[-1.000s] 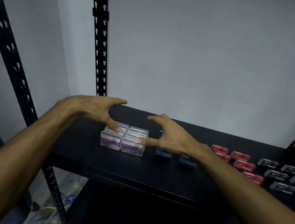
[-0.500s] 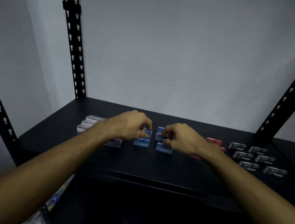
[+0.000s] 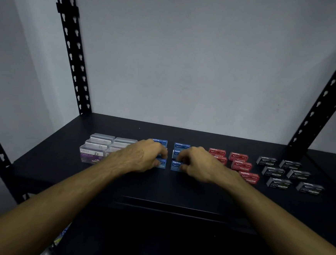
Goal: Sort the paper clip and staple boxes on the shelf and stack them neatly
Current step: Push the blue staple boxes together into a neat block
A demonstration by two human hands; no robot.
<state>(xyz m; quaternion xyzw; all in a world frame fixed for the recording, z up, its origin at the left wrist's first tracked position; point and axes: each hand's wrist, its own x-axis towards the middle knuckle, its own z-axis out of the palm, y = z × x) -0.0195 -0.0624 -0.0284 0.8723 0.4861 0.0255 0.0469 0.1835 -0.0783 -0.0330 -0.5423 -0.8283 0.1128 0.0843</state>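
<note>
At the middle of the shelf (image 3: 178,190), two short columns of blue staple boxes (image 3: 181,146) with a narrow gap between them, the landmark for all that follows; the left hand (image 3: 142,157) curls its fingers round the nearest box of the left column (image 3: 162,163), and the right hand (image 3: 197,163) pinches the nearest box of the right column (image 3: 175,165). Whether either box is lifted clear of the shelf cannot be told. Left of the blue boxes, just beside them and partly hidden by the left wrist, clear paper clip boxes (image 3: 93,151) packed touching one another in a tight block, apparently more than one layer high. Right of the blue boxes, red staple boxes (image 3: 240,165) in loose rows, some apart; further right again, well apart from the blue, black staple boxes (image 3: 276,172) in two spaced columns, each lying singly. Behind all groups, a pale wall (image 3: 188,68) and black slotted uprights (image 3: 72,49). Judged progress: sorting by kind and colour looks complete, and the paper clip block looks finished; the blue boxes seem to be under adjustment, while the red and black groups are probably still to be closed up and stacked
</note>
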